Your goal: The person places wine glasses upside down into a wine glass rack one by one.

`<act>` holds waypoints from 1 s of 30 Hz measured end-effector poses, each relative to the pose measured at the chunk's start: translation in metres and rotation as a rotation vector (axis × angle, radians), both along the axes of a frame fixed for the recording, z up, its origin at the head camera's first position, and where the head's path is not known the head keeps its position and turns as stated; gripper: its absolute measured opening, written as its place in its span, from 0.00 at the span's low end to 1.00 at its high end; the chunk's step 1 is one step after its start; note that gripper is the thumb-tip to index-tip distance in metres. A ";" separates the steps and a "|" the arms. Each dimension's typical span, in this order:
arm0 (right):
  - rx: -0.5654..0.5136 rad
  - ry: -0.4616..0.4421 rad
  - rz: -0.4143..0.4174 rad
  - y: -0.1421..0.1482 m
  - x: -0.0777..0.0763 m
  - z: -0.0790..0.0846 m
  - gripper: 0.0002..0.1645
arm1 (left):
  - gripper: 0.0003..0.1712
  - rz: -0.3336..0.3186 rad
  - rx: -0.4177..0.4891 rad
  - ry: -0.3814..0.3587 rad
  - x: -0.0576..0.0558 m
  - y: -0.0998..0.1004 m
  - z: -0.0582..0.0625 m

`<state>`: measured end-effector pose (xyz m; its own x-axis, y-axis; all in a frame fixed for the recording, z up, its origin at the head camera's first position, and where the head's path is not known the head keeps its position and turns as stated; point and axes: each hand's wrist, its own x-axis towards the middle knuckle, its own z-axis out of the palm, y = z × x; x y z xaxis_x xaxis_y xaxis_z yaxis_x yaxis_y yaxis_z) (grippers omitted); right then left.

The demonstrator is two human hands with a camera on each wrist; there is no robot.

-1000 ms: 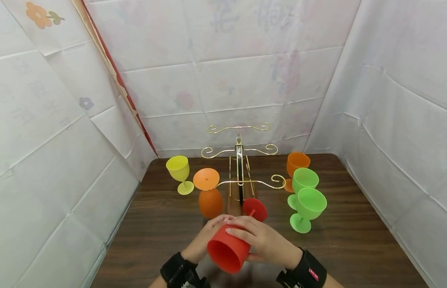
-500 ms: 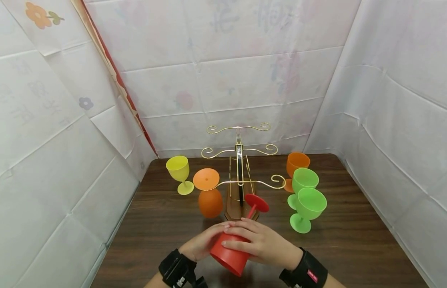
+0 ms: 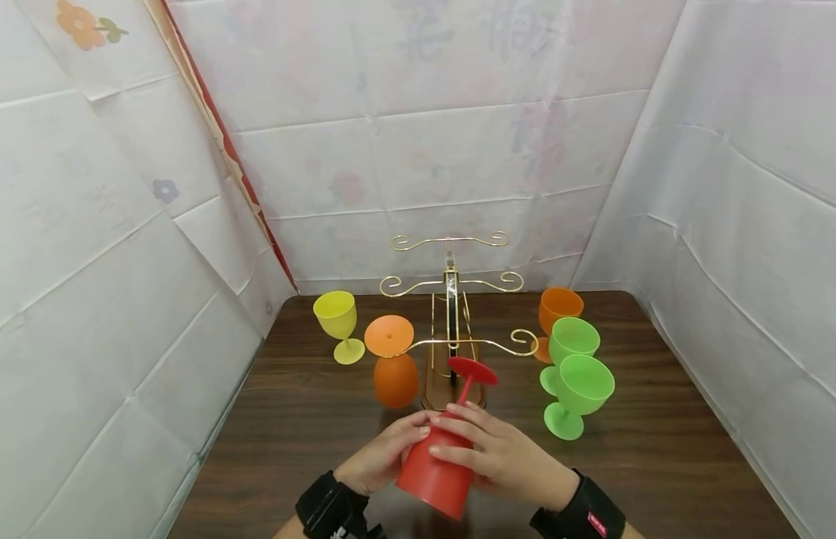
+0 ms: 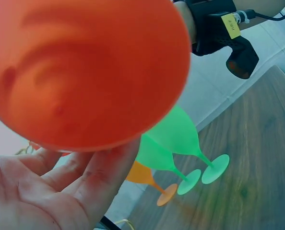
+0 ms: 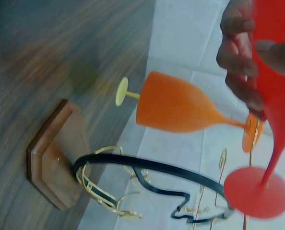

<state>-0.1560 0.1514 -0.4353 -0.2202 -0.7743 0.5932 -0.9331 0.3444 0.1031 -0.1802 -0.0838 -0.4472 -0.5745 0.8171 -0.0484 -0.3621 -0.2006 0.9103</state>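
Observation:
A red plastic goblet (image 3: 436, 468) is held upside down and tilted between both hands, its foot pointing toward the rack. On its left side, my left hand (image 3: 384, 453) grips the bowl with fingers curled round it. From the right, my right hand (image 3: 505, 457) wraps its fingers over the same bowl. The left wrist view looks into the goblet's mouth (image 4: 89, 72). In the right wrist view the red foot (image 5: 257, 191) shows close to the rack's hooks. Just beyond the hands stands a gold wire rack (image 3: 451, 307) on a wooden base (image 5: 61, 153).
An orange goblet (image 3: 395, 380) hangs inverted on the rack's front left hook. Behind it to the left stands a yellow goblet (image 3: 335, 316). Two green goblets (image 3: 582, 385) and another orange goblet (image 3: 559, 305) stand upright at right. White sheeting (image 3: 418, 165) surrounds the table (image 3: 290, 434).
The red goblet has been tipped so its mouth faces down and its foot has risen toward the rack. Both hands keep hold of it. The other goblets have stayed put.

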 end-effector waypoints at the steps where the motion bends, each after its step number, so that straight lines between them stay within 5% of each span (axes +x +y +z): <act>1: -0.006 -0.030 -0.005 0.003 0.000 0.000 0.48 | 0.22 0.015 -0.009 -0.001 0.001 0.000 0.001; 4: -0.093 -0.153 0.014 0.013 0.000 -0.004 0.49 | 0.23 0.079 -0.018 0.012 0.003 0.000 0.006; 7: -0.291 -0.348 0.079 0.017 0.000 -0.009 0.49 | 0.26 0.167 -0.035 0.049 0.005 0.000 0.011; 12: -0.600 -0.935 0.118 0.011 0.005 -0.007 0.40 | 0.29 0.304 -0.119 0.136 0.009 0.005 0.019; 14: -0.649 -1.190 0.048 0.006 0.005 -0.002 0.35 | 0.30 0.344 -0.139 0.167 0.011 0.008 0.020; 17: -0.632 -1.433 -0.030 0.001 0.002 0.002 0.32 | 0.30 0.401 -0.147 0.224 0.011 0.012 0.017; 22: -0.590 -1.595 -0.017 -0.004 -0.003 0.005 0.38 | 0.30 0.467 -0.152 0.283 0.010 0.018 0.010; 30: -0.630 -1.527 -0.034 -0.009 -0.004 0.005 0.39 | 0.31 0.473 -0.159 0.375 0.009 0.019 0.009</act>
